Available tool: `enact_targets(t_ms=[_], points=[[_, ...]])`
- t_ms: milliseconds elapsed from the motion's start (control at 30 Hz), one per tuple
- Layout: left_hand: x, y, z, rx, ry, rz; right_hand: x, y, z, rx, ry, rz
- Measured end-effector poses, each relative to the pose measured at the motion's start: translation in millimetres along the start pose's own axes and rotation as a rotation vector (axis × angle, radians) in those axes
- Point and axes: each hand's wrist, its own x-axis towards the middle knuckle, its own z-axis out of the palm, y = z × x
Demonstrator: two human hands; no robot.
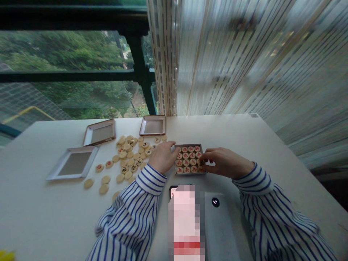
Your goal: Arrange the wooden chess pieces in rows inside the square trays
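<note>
A small shallow box [190, 174] holds rows of round Chinese chess pieces [193, 162] with red characters. At its right side my right hand [227, 161] is closed, thumb and fingertips around a piece with a black character [201, 163], which is tilted over the right column. My left hand [163, 156] rests against the left side of the box, thumb at the rim and fingers partly stretched, with no piece seen in it. The left hand hides part of the left column. Left of it, many loose pieces [130, 156] lie scattered, some face down, others with black or red characters.
Box lids or trays lie at the far left: a white one [53, 177], a brown-edged one [87, 137] and another by the window [165, 127]. Near me lie a phone [172, 192] with a blurred screen and a pale device [220, 217]. A striped curtain [217, 72] hangs behind.
</note>
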Motion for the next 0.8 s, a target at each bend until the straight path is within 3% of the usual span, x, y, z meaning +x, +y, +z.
enact_targets(t_ms=[800], points=[[0.1, -1.6, 2.1, 0.063, -0.063, -0.002, 2.8, -0.7, 2.4, -0.019, -0.123, 0.045]])
